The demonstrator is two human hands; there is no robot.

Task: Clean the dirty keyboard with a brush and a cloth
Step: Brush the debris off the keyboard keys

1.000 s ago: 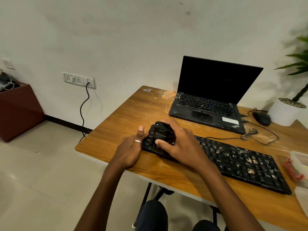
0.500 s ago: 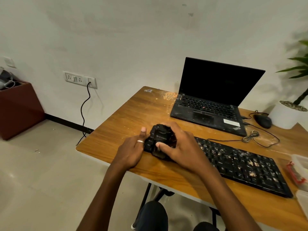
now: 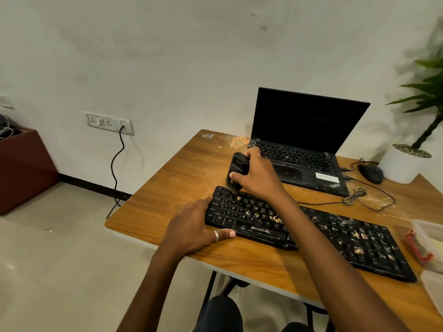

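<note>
- Nearest: the left hand [image 3: 194, 228] is being laid on the left end of the keyboard [image 3: 335, 238]. The fingers are fairly straight against the end and the ringed thumb is along the front edge. Nothing is being gripped. Judged purpose: the keyboard is being kept from sliding under the strokes.
- The keyboard is lying slantwise near the front edge of the worktop [image 3: 182, 178]. Pale crumbs are being carried on the middle and right-hand keys, so most of the cleaning is judged undone.
- Just beyond: a black brush [image 3: 236, 171] is being gripped by the right hand [image 3: 259, 176], fingers wrapped round its body. The bristles are being pointed down onto the top-left keys. Judged reason: dirt is being worked out from between the keys.
- Right edge: clear plastic tubs [image 3: 429, 238] are being cut off by the frame. One has a red clip, with something yellowish inside that cannot be identified. No cloth can be made out.
- Further back: a pile of crumbs [image 3: 238, 141] is lying beside an open laptop [image 3: 306, 144], apparently being gathered clear of the keys. A mouse [image 3: 370, 173] is lying to the laptop's right.
- Farthest: a white pot [image 3: 407, 161] is being topped with pebbles and is holding a plant. On the floor at left, a brown box [image 3: 21, 168] is holding tangled cables.
</note>
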